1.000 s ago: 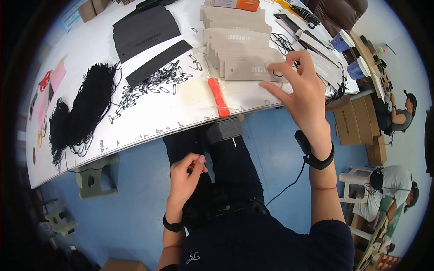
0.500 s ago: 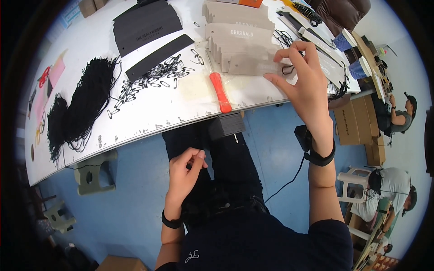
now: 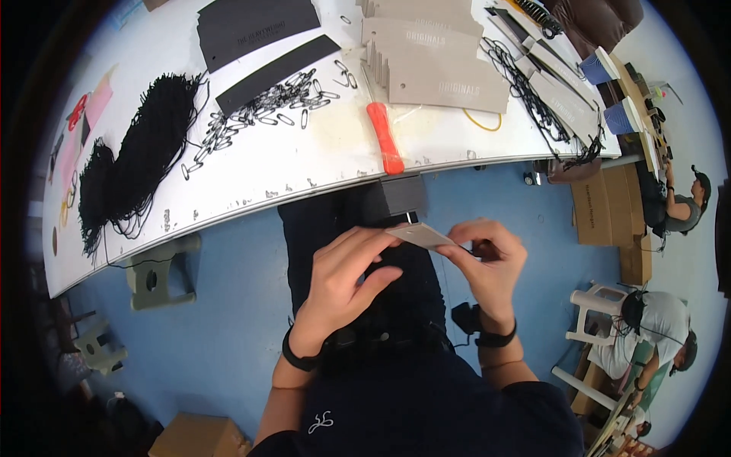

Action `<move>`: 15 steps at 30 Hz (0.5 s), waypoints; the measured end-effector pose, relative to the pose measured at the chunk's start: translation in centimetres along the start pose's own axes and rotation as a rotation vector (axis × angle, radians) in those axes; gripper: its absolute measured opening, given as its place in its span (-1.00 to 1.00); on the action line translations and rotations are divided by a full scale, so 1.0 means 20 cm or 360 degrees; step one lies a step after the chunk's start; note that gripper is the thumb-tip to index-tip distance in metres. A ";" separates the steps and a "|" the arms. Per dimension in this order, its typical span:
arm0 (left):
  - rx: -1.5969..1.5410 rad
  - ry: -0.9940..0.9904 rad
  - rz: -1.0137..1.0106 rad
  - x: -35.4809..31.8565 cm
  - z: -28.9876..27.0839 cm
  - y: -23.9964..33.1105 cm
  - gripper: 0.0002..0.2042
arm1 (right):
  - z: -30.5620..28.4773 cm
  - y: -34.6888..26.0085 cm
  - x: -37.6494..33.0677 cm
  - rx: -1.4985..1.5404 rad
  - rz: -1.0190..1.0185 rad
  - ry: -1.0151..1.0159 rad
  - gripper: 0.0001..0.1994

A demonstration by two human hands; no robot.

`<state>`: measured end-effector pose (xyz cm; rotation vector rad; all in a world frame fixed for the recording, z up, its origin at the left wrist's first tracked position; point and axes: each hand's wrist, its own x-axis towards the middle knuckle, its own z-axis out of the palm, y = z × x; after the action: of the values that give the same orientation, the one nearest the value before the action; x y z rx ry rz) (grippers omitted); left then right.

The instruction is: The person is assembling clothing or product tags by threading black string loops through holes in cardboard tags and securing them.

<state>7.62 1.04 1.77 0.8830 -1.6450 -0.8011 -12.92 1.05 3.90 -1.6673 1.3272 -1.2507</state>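
Observation:
Over my lap, a thin grey card tag [image 3: 423, 235] is tilted between my hands. My right hand [image 3: 491, 259] pinches its right end between thumb and fingertips; a bit of black cord shows by those fingers. The stretched fingers of my left hand [image 3: 346, 276] touch the tag's left end, while the left thumb stands apart from it. Just beyond the hands, below the table edge, is a dark layered block [image 3: 402, 196] with a small pale metal piece at its near side. Nearest on the table are an orange-red handled tool [image 3: 384, 139] and stacked grey tags [image 3: 449, 85].
Scattered safety pins [image 3: 263, 114], a black cord bundle [image 3: 145, 156], black cards [image 3: 259, 34] and loose black cords [image 3: 533, 103] lie on the white table [image 3: 244, 194]. A yellow band [image 3: 483, 122] and paper cups [image 3: 623, 116] are at right. Other people sit far right.
My right hand has come back from the grey stack to my lap with a tag. My left hand has risen to meet it, its fingers now stretched. A yellow band shows by the stack.

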 end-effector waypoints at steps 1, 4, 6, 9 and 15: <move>0.0078 -0.0022 0.0061 0.02 0.02 0.00 -0.82 | 0.04 0.01 0.00 0.0008 0.0004 -0.0001 -0.84; 0.0046 0.0204 -0.0015 0.02 0.06 0.00 -0.90 | 0.13 0.04 -0.01 0.0317 0.0085 0.0050 -0.83; 0.0070 0.0269 -0.0115 0.03 0.07 0.00 -0.92 | 0.16 0.05 -0.02 0.0311 0.0160 0.0032 -0.82; 0.0253 0.0381 0.0111 0.06 0.07 0.00 -0.94 | 0.15 0.07 -0.02 0.0158 0.0099 -0.0008 -0.81; 0.0538 0.0456 0.0312 0.06 0.05 0.01 -0.88 | 0.13 0.01 -0.04 0.0389 -0.0295 0.0134 -0.71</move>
<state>6.32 0.23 2.32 0.9992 -1.6020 -0.2492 -10.48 1.51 2.73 -1.6050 1.0369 -1.5398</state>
